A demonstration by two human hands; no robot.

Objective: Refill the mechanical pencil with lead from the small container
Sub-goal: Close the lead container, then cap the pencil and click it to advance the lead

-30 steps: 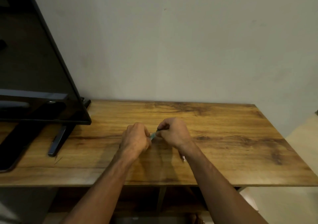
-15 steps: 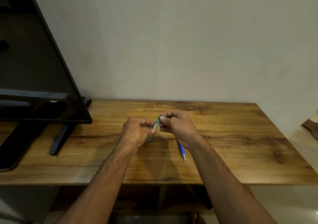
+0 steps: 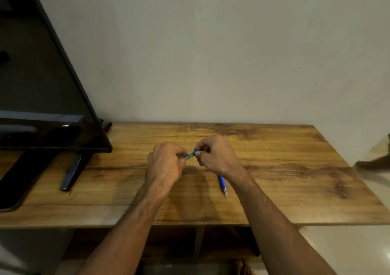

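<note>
A small teal lead container point(image 3: 190, 155) is held just above the wooden table point(image 3: 274, 169), between my two hands. My left hand point(image 3: 166, 163) pinches its near, clear end. My right hand point(image 3: 215, 155) pinches its far teal end with thumb and forefinger. Most of the container is hidden by my fingers. A blue mechanical pencil point(image 3: 222, 185) lies on the table beside my right wrist, tip pointing toward me, its upper part hidden under the wrist.
A large black screen point(image 3: 42, 97) on a black stand foot point(image 3: 70, 174) fills the table's left side. A pale wall stands close behind the table. An open shelf space lies under the tabletop.
Both hands lifted the container a little off the table and tilted it. The right wrist rose, uncovering more of the blue pencil. Hands stay together at the table's middle.
</note>
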